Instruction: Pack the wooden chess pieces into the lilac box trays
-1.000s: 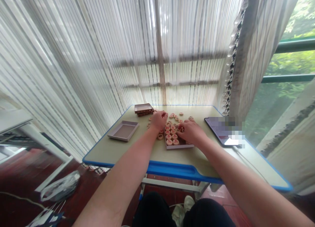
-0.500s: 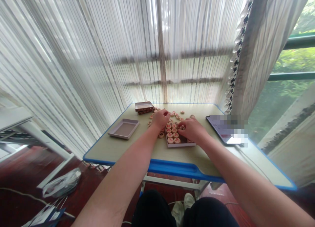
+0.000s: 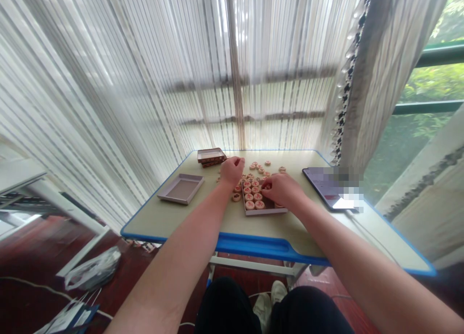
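Round wooden xiangqi pieces with red characters (image 3: 259, 205) stand in rows along the left side of a shallow box (image 3: 266, 212) near the table's front. My right hand (image 3: 284, 190) reaches over the box's right part, its fingertips pinched at a xiangqi piece (image 3: 267, 186) that is partly hidden. Beyond the box's far left corner, my left hand (image 3: 232, 171) hovers above loose pieces, its fingers closed together. What those fingers hold, if anything, is hidden. More loose xiangqi pieces (image 3: 261, 170) are scattered behind the box, and a dark-marked piece (image 3: 236, 197) lies beside its left wall.
An open shallow lid or tray (image 3: 181, 200) rests at the table's left. Small brown-edged boxes (image 3: 211, 156) are stacked at the back left. A tablet (image 3: 326, 191) with a cable lies on the right. The table (image 3: 203, 220) has a blue edge; sheer curtains hang behind it.
My left hand has shifted slightly left and away from the box over the loose pieces. The right hand stays over the box with little movement. The view has shifted slightly.
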Demonstrator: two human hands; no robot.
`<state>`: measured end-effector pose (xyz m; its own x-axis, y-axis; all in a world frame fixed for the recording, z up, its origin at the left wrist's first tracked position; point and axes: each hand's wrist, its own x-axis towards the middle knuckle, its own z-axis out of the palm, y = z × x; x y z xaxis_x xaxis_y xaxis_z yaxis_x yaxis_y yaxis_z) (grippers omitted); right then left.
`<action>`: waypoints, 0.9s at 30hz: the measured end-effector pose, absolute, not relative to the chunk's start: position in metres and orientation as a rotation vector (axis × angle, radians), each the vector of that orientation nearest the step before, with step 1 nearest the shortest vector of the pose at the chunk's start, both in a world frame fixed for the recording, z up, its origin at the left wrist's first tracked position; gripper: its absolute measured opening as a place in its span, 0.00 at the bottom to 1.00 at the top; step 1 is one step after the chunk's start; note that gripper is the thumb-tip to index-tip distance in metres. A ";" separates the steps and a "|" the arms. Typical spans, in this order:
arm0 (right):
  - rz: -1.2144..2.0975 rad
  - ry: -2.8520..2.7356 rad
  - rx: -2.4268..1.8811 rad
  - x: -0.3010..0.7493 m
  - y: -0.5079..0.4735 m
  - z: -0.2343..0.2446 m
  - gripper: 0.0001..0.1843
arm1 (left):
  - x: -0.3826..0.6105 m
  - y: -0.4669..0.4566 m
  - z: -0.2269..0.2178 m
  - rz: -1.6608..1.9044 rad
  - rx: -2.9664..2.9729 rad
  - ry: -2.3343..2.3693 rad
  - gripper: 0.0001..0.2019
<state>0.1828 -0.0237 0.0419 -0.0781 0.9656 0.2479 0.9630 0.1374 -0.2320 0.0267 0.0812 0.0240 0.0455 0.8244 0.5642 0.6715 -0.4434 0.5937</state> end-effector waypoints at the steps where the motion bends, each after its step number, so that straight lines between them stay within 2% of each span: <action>1: 0.010 -2.081 -1.866 0.183 -0.024 0.042 0.10 | 0.027 0.082 0.024 1.355 2.128 1.562 0.17; 7: -0.005 -2.045 -1.872 0.183 -0.022 0.042 0.10 | 0.025 0.080 0.026 1.297 2.153 1.622 0.16; 13: 0.001 -2.041 -1.834 0.186 -0.017 0.036 0.09 | 0.017 0.077 0.031 1.026 2.258 1.778 0.12; 22: -0.010 -2.029 -1.818 0.186 -0.018 0.036 0.10 | 0.014 0.076 0.033 0.490 2.521 1.727 0.15; 27: 0.000 -2.051 -1.824 0.188 -0.017 0.035 0.11 | 0.014 0.083 0.029 0.410 2.525 1.701 0.16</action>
